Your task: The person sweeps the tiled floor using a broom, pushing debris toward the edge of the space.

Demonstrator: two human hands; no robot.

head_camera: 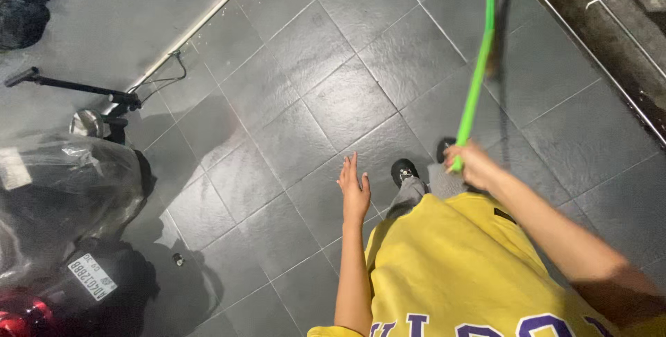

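I see the right hand [473, 165] closed around the green broom handle [476, 77] at its near end. I judge it light and stiff, smooth enough to slip. The left hand [354, 188] hangs open, holding nothing.

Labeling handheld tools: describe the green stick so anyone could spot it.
Start at the dark grey tiled floor and look to its upper right side. The green stick slants up from the person's right hand, which grips its lower end. It is the only bright green, thin, straight thing there.

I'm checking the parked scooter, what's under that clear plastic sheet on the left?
The clear plastic sheet drapes over a dark scooter; its mirror and handlebar stick out. Glare and folds hide everything else beneath.
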